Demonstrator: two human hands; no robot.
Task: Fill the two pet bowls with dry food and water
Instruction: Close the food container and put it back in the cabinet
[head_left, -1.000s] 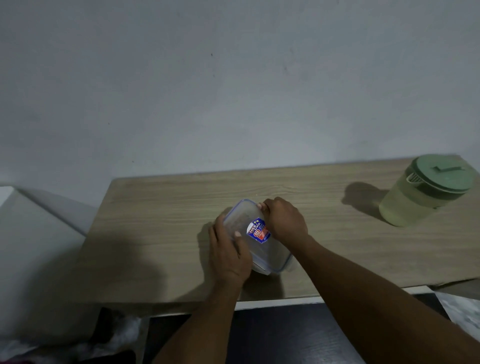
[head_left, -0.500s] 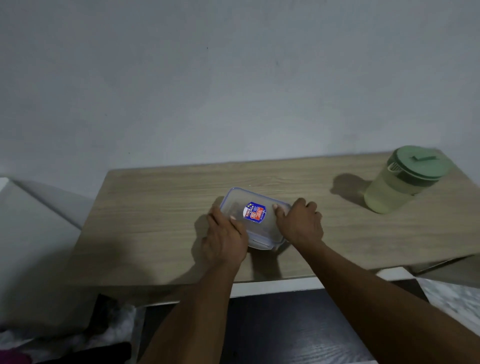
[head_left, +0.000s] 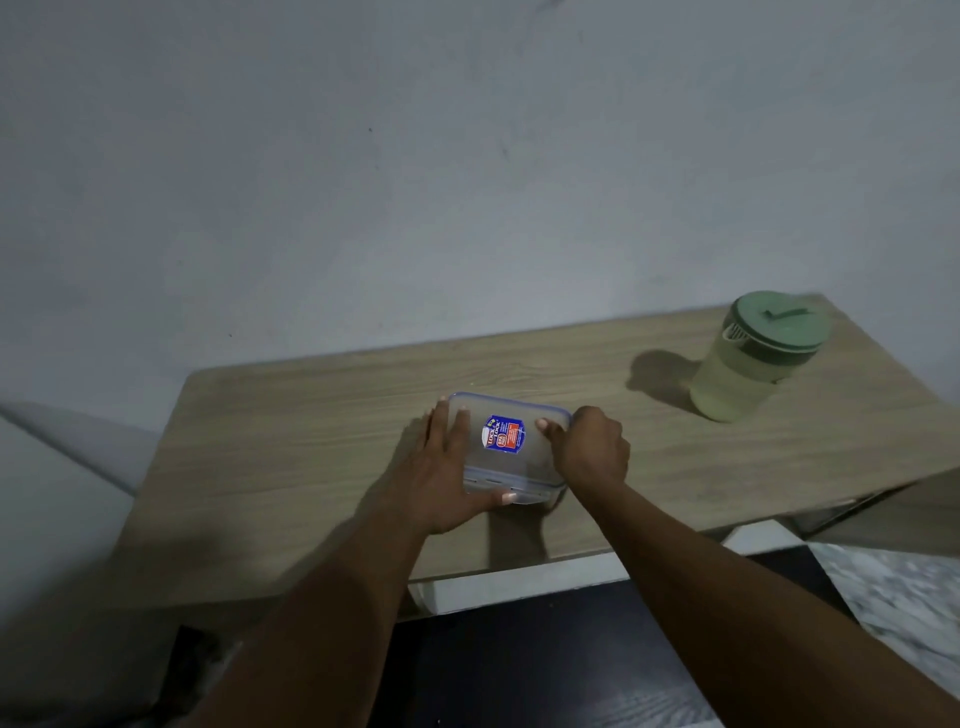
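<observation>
Clear lock-lid food container (head_left: 506, 447) is sitting flat on the wooden table (head_left: 311, 415), near the front edge, lid on, blue-and-red label facing up. Contents not readable through the plastic; presumably the dry food.

Left hand (head_left: 441, 478) is lying open along the container's left side, fingers spread over the lid edge, thumb running under the near clip; it is bracing the box rather than gripping it. Right hand (head_left: 592, 452) is curling over the right edge, thumb pressing on the lid, fingers hooked down the side, probably working that latch. Judgement: the two-handed hold is for steadying the box against the table while the clips are being undone.

Green-lidded water pitcher (head_left: 753, 364) is standing upright well apart at the right rear of the table, untouched, lid closed.

No pet bowls in view; neither fill is looking started.
</observation>
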